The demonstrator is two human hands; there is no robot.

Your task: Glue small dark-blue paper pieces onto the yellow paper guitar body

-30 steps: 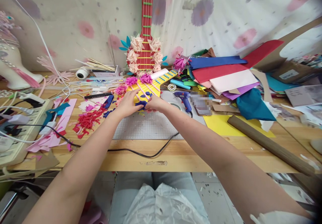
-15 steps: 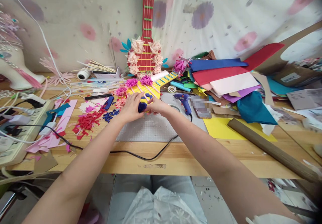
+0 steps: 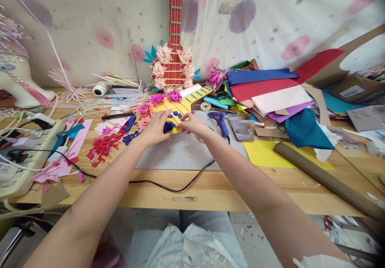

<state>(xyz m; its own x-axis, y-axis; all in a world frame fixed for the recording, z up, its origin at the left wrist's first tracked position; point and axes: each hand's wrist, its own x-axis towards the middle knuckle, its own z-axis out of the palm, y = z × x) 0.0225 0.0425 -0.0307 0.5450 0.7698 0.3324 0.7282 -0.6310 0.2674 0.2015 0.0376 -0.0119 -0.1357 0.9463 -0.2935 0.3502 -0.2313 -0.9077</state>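
A yellow toy guitar (image 3: pixel 162 106) lies on the grey cutting mat (image 3: pixel 180 155), trimmed with magenta and pink paper flowers (image 3: pixel 157 98). On its near part is a dark blue paper flower (image 3: pixel 169 127), with small blue petals (image 3: pixel 176 113) just beyond. My left hand (image 3: pixel 155 128) rests over the guitar's left side, fingers and thumb apart around the blue flower. From the right, my right hand (image 3: pixel 191 124) reaches in with its fingertips together beside the flower. Whatever those fingertips hold is too small to make out.
A blue glue gun (image 3: pixel 221 121) lies right of the mat, its black cord (image 3: pixel 177 188) looping along the front. Red and blue paper scraps (image 3: pixel 105 145) lie at left, near a power strip (image 3: pixel 33 167). A red guitar (image 3: pixel 176 23) stands behind; a brown roll (image 3: pixel 319 175) lies at right.
My right hand has drawn slightly up and right from the blue flower, its fingers more bent. My left hand has shifted a little left, and more of the flower and petals shows.
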